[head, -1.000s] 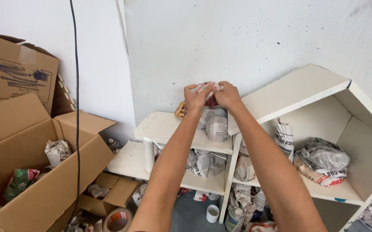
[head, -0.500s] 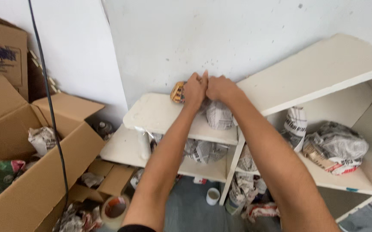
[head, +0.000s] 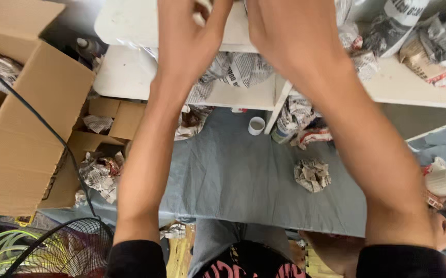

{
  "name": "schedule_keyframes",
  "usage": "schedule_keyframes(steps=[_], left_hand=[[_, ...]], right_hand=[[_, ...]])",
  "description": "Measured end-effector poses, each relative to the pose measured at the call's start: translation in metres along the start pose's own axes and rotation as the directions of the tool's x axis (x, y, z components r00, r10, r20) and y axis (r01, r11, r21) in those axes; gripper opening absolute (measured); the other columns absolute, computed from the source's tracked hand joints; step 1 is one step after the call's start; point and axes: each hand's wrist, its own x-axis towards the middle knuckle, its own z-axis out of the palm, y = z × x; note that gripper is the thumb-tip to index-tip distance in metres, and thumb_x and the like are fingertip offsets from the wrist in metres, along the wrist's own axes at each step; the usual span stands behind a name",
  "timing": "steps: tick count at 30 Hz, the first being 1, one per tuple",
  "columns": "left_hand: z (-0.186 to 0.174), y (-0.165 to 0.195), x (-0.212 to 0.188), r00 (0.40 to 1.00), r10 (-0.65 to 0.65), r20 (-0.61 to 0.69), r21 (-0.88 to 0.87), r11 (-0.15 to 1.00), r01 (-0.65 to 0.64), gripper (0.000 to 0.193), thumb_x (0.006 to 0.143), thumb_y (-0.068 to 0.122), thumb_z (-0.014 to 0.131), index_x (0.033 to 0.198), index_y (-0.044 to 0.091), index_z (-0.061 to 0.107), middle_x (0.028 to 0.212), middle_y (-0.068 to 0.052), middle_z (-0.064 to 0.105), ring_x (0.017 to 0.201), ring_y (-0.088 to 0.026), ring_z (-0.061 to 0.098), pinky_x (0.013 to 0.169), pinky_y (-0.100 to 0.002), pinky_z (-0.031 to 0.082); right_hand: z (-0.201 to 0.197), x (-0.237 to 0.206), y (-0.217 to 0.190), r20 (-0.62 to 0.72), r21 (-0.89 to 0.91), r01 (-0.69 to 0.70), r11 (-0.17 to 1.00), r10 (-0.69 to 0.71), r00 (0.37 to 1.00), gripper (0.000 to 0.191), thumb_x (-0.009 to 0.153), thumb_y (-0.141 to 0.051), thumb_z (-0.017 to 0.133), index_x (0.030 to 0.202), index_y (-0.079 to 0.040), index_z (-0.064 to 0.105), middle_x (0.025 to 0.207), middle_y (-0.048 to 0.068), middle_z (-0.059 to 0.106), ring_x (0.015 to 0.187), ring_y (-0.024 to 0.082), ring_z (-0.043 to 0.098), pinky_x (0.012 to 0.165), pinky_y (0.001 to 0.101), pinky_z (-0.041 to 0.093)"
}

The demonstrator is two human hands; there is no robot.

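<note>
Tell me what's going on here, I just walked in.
A person is reaching both arms out over a white shelf unit that lies tipped on a grey sheet. The left hand and right hand meet at the top edge of the view; what they hold is cut off. Newspaper-wrapped bundles sit in the shelf compartments, a crumpled paper ball lies on the sheet, and an open cardboard box stands to the left.

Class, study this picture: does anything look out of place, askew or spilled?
Yes. A crumpled newspaper ball lies alone on the grey floor sheet, apart from the wrapped bundles on the white shelf unit. A small white cup stands loose beside the shelf's upright.
</note>
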Motion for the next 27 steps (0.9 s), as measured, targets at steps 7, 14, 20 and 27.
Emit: schedule_keyframes(steps=[7, 14, 20, 27], left_hand=[[0.054, 0.042, -0.226, 0.87, -0.492, 0.038, -0.409, 0.786, 0.463, 0.011, 0.104, 0.008, 0.065, 0.108, 0.0, 0.072, 0.095, -0.006, 0.075, 0.086, -0.008, 0.067, 0.079, -0.025, 0.055], [0.13, 0.048, -0.367, 0.768, -0.593, 0.242, -0.242, 0.73, 0.64, 0.016, 0.099, 0.01, 0.067, 0.113, 0.004, 0.073, 0.095, -0.007, 0.074, 0.079, -0.011, 0.069, 0.069, -0.027, 0.054], [0.132, 0.038, -0.371, 0.711, -0.639, 0.292, -0.232, 0.674, 0.701, 0.016, 0.098, 0.008, 0.068, 0.113, 0.005, 0.074, 0.091, -0.006, 0.074, 0.071, -0.01, 0.064, 0.061, -0.026, 0.051], [0.132, 0.036, -0.372, 0.719, -0.63, 0.295, -0.238, 0.68, 0.693, 0.016, 0.099, 0.009, 0.069, 0.113, 0.005, 0.074, 0.091, -0.006, 0.075, 0.071, -0.01, 0.065, 0.063, -0.025, 0.052]], right_hand=[[0.015, -0.203, -0.119, 0.044, 0.585, -0.46, 0.668, 0.54, 0.841, 0.012, 0.094, 0.002, 0.07, 0.105, -0.004, 0.073, 0.104, 0.008, 0.077, 0.097, 0.024, 0.074, 0.091, 0.038, 0.054], [0.073, -0.358, -0.168, 0.218, 0.421, -0.691, 0.588, 0.673, 0.706, 0.018, 0.089, -0.002, 0.072, 0.107, -0.002, 0.074, 0.11, 0.013, 0.073, 0.112, 0.032, 0.067, 0.097, 0.042, 0.052], [0.087, -0.363, -0.16, 0.277, 0.43, -0.729, 0.533, 0.691, 0.668, 0.02, 0.088, -0.003, 0.073, 0.107, -0.001, 0.074, 0.111, 0.013, 0.073, 0.109, 0.032, 0.067, 0.095, 0.0416, 0.052], [0.086, -0.355, -0.158, 0.234, 0.422, -0.695, 0.582, 0.67, 0.704, 0.014, 0.089, -0.006, 0.074, 0.102, -0.002, 0.074, 0.107, 0.011, 0.074, 0.106, 0.031, 0.067, 0.094, 0.0413, 0.052]])
